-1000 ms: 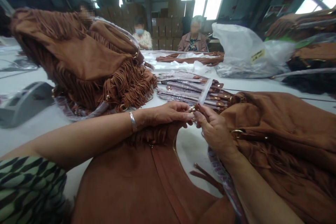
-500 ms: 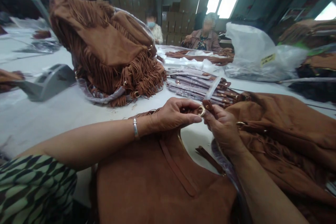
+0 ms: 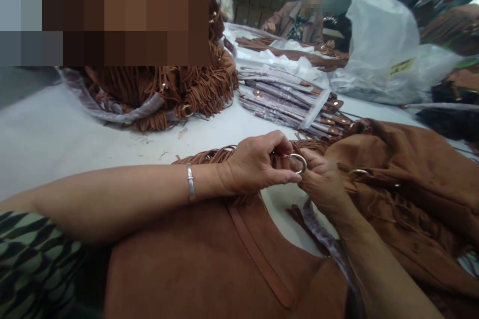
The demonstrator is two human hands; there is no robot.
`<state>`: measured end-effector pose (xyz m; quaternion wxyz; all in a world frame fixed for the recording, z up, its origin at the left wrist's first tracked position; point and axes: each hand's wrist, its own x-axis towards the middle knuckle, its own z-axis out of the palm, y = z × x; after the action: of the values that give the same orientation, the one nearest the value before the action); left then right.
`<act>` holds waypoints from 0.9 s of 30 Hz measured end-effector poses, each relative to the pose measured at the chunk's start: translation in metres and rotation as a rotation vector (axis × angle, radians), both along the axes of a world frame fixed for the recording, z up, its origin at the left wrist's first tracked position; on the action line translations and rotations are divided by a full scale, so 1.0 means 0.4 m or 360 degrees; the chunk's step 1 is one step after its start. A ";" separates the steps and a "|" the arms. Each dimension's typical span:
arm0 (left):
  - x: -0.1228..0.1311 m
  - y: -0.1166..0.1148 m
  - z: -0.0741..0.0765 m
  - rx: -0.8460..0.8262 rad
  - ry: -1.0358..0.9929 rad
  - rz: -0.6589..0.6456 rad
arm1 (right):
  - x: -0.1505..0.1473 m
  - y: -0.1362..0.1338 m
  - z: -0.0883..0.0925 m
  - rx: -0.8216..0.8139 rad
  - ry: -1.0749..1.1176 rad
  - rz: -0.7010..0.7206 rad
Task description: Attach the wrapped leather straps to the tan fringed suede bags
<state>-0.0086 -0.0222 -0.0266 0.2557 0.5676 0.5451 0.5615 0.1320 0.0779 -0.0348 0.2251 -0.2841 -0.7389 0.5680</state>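
My left hand (image 3: 258, 162), with a silver bracelet at the wrist, is closed in a pinch on a gold-coloured metal ring (image 3: 301, 157). Against the ring's other side, my right hand (image 3: 324, 179) is closed on the end of a strap, mostly covered by the fingers. A plastic-wrapped length of this strap (image 3: 322, 224) hangs below the right hand. Under both hands lies a brown suede bag (image 3: 194, 254) with a stitched leather strip (image 3: 258, 254) on its front. Its fringe (image 3: 209, 154) shows beyond my left wrist.
Fringed brown bags (image 3: 202, 82) are piled at the far left. Plastic-wrapped straps (image 3: 277, 99) lie stacked ahead, with a clear plastic bag (image 3: 385, 50) behind them. Another brown bag (image 3: 419, 164) lies on the right. A co-worker (image 3: 303, 17) sits across the white table (image 3: 123, 147).
The view has tipped downward. The ring has turned to show its round opening, between both hands. The strap's riveted end, visible earlier above my right fingers, is now mostly hidden.
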 end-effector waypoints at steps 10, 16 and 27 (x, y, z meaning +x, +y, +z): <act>-0.016 0.013 -0.008 0.0042 -0.0091 -0.0159 | 0.018 0.013 0.037 -0.0316 0.0153 -0.0326; -0.021 0.016 -0.010 0.0038 -0.0149 -0.0176 | 0.035 0.015 0.071 -0.0593 0.0212 -0.0316; -0.035 0.022 -0.032 0.0354 0.0330 -0.0217 | 0.029 0.000 0.068 -0.0509 -0.0008 -0.0382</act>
<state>-0.0225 -0.0134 -0.0393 0.1710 0.6830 0.4633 0.5382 0.1435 0.0779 -0.0076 0.2412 -0.4037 -0.6007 0.6465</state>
